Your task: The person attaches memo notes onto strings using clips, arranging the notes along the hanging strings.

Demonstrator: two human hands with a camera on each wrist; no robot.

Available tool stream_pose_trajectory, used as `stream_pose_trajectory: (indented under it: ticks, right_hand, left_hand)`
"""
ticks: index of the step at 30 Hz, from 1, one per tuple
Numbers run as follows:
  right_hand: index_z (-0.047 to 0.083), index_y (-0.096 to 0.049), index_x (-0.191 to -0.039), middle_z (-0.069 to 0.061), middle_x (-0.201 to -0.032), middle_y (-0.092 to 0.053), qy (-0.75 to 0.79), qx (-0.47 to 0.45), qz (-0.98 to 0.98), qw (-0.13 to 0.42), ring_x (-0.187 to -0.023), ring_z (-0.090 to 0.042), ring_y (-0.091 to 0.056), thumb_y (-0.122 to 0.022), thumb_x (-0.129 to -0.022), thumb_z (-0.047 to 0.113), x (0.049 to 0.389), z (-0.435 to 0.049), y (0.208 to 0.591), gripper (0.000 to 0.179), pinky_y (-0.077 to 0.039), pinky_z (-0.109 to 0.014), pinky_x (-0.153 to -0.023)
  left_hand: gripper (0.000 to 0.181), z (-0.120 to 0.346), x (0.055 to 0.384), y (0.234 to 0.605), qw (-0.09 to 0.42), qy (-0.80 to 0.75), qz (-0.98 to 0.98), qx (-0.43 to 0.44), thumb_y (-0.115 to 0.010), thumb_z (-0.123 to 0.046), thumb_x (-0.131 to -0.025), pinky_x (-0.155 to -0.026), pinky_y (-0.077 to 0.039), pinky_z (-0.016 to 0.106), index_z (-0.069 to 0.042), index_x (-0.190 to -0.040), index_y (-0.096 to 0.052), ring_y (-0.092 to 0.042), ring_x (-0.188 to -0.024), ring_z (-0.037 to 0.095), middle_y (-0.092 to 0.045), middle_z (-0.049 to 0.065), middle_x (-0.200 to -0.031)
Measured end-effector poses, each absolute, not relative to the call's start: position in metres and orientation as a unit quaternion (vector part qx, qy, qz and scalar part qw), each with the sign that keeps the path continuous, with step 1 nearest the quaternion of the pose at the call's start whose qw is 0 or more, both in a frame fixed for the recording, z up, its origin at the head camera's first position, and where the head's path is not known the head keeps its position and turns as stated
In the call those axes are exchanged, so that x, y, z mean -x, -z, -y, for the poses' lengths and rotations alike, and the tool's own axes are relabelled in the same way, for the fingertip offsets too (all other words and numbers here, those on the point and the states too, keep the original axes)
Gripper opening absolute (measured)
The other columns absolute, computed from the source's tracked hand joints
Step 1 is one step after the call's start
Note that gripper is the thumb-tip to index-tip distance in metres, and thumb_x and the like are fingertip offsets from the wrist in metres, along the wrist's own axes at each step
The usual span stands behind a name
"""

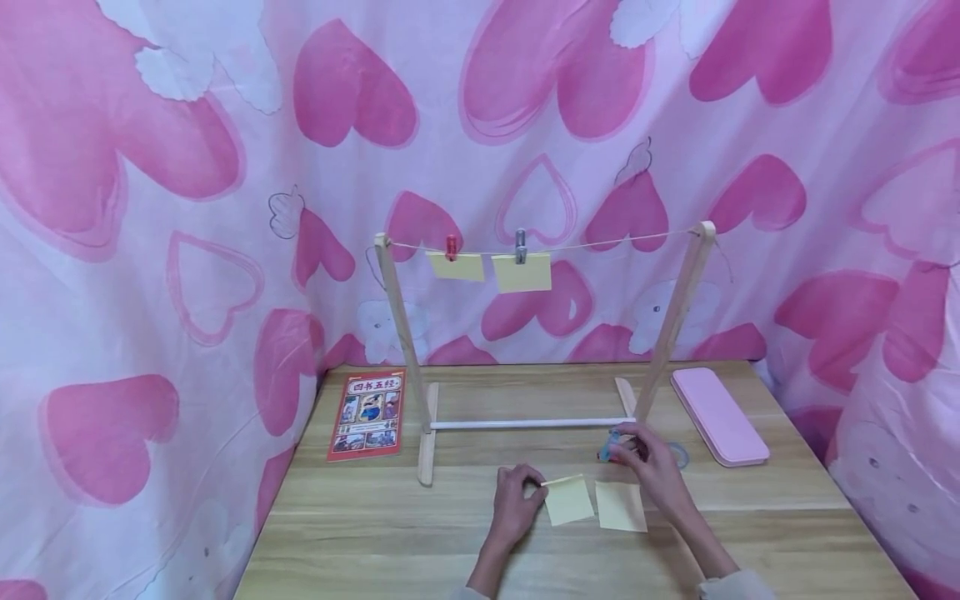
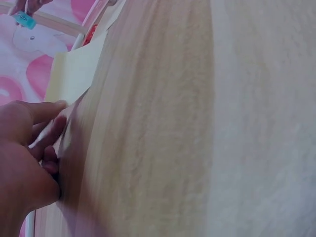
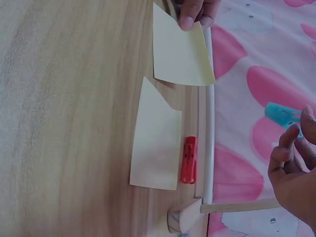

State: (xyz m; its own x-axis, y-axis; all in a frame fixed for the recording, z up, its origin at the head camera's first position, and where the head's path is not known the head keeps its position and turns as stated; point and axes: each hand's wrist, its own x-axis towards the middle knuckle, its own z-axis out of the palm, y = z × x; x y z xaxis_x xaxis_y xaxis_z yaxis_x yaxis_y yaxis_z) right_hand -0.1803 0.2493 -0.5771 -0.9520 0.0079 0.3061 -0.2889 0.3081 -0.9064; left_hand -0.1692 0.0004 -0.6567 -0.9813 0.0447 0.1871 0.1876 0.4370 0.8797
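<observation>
My left hand [image 1: 517, 502] pinches a yellow sticky note [image 1: 568, 500] at its upper left corner, thumb on top of the paper. That edge is raised off the table in the right wrist view. A second yellow note [image 3: 157, 143] lies on the wood beside it, to the right in the head view. My right hand [image 1: 654, 467] is raised over the table behind the notes and grips a light blue clothespin [image 3: 282, 114] between thumb and fingers. On the table by the second note lies a red clothespin [image 3: 188, 160].
A wooden stand with a string [image 1: 600, 243] and a white crossbar [image 1: 532, 424] stands behind the hands. Two notes hang there from a red clothespin [image 1: 452, 247] and a grey clothespin [image 1: 521, 247]. A booklet [image 1: 367, 415] lies left, a pink case [image 1: 720, 417] right.
</observation>
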Motion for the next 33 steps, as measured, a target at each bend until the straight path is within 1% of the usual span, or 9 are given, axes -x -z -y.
stream_pose_trajectory:
  ticks: [4,8,11,15,16,19,25,28,33]
  right_hand:
    - [-0.006,-0.074,-0.118,-0.019,-0.116,-0.069,-0.548,-0.097,0.816,0.157,-0.094,0.001,-0.062,-0.079,-0.095,-0.006,0.18,-0.247,0.574,0.023,-0.052,-0.015,-0.076]
    - [-0.001,-0.077,-0.118,-0.02,-0.129,-0.07,-0.53,-0.077,0.832,0.141,-0.108,0.006,-0.058,-0.082,-0.096,0.003,0.178,-0.249,0.564,0.023,-0.047,-0.013,-0.083]
    - [-0.001,-0.077,-0.119,-0.017,-0.129,-0.072,-0.54,-0.074,0.828,0.133,-0.105,0.004,-0.058,-0.082,-0.096,0.004,0.18,-0.249,0.545,0.024,-0.047,-0.015,-0.083]
    - [-0.002,-0.078,-0.117,-0.005,-0.119,-0.075,-0.562,-0.106,0.805,0.159,-0.09,-0.006,-0.054,-0.079,-0.098,0.001,0.19,-0.248,0.502,0.02,-0.046,-0.02,-0.078]
    - [-0.001,-0.079,-0.116,-0.002,-0.117,-0.076,-0.568,-0.117,0.797,0.17,-0.089,-0.008,-0.054,-0.079,-0.098,0.0,0.193,-0.247,0.488,0.018,-0.045,-0.021,-0.078]
    - [-0.005,-0.079,-0.113,0.004,-0.112,-0.075,-0.605,-0.152,0.76,0.184,-0.092,-0.012,-0.054,-0.076,-0.099,-0.003,0.201,-0.245,0.445,0.014,-0.045,-0.02,-0.079]
    - [-0.008,-0.078,-0.109,0.004,-0.114,-0.074,-0.654,-0.173,0.712,0.186,-0.104,-0.015,-0.057,-0.075,-0.099,-0.006,0.213,-0.237,0.375,0.011,-0.046,-0.018,-0.086]
    - [-0.007,-0.078,-0.11,0.005,-0.114,-0.074,-0.645,-0.182,0.716,0.195,-0.103,-0.019,-0.056,-0.075,-0.099,-0.006,0.221,-0.233,0.35,0.011,-0.045,-0.021,-0.086]
    - [-0.011,-0.077,-0.112,0.006,-0.113,-0.075,-0.625,-0.204,0.721,0.217,-0.103,-0.018,-0.056,-0.074,-0.099,-0.006,0.232,-0.23,0.314,0.014,-0.047,-0.022,-0.087]
  left_hand:
    - [0.012,-0.006,0.168,0.665,0.116,0.542,0.829,0.076,-0.083,-0.005,-0.086,-0.074,-0.039,0.028,-0.011,-0.091,-0.075,-0.044,-0.083,0.008,-0.075,0.001,-0.085]
    - [0.011,-0.011,0.167,0.671,0.144,0.585,0.794,0.083,-0.084,-0.007,-0.086,-0.07,-0.039,0.024,-0.011,-0.094,-0.077,-0.047,-0.079,0.002,-0.071,-0.003,-0.083]
    - [0.009,-0.012,0.169,0.659,0.094,0.658,0.746,0.048,-0.083,-0.007,-0.09,-0.069,-0.044,0.021,-0.006,-0.099,-0.08,-0.053,-0.079,0.002,-0.069,-0.004,-0.085]
    - [0.014,-0.012,0.178,0.617,0.036,0.704,0.709,-0.001,-0.082,-0.012,-0.097,-0.07,-0.047,0.02,-0.003,-0.107,-0.081,-0.056,-0.082,0.008,-0.07,0.001,-0.091]
    - [0.015,-0.012,0.183,0.603,0.035,0.706,0.707,-0.002,-0.082,-0.014,-0.098,-0.07,-0.047,0.02,-0.003,-0.109,-0.081,-0.056,-0.083,0.009,-0.069,0.002,-0.092]
    - [0.019,-0.016,0.199,0.557,0.059,0.704,0.707,0.021,-0.081,-0.018,-0.1,-0.068,-0.046,0.018,-0.006,-0.114,-0.081,-0.054,-0.081,0.009,-0.068,0.001,-0.093]
    - [0.021,-0.026,0.231,0.469,0.137,0.71,0.687,0.072,-0.079,-0.017,-0.102,-0.067,-0.042,0.018,-0.003,-0.117,-0.081,-0.051,-0.08,0.009,-0.061,-0.003,-0.088]
    - [0.019,-0.03,0.242,0.438,0.163,0.72,0.669,0.083,-0.078,-0.015,-0.103,-0.07,-0.043,0.019,-0.002,-0.117,-0.081,-0.052,-0.083,0.01,-0.062,-0.003,-0.091]
    - [0.018,-0.036,0.252,0.402,0.178,0.736,0.649,0.076,-0.078,-0.016,-0.103,-0.068,-0.043,0.019,-0.006,-0.117,-0.082,-0.053,-0.082,0.01,-0.061,-0.005,-0.09]
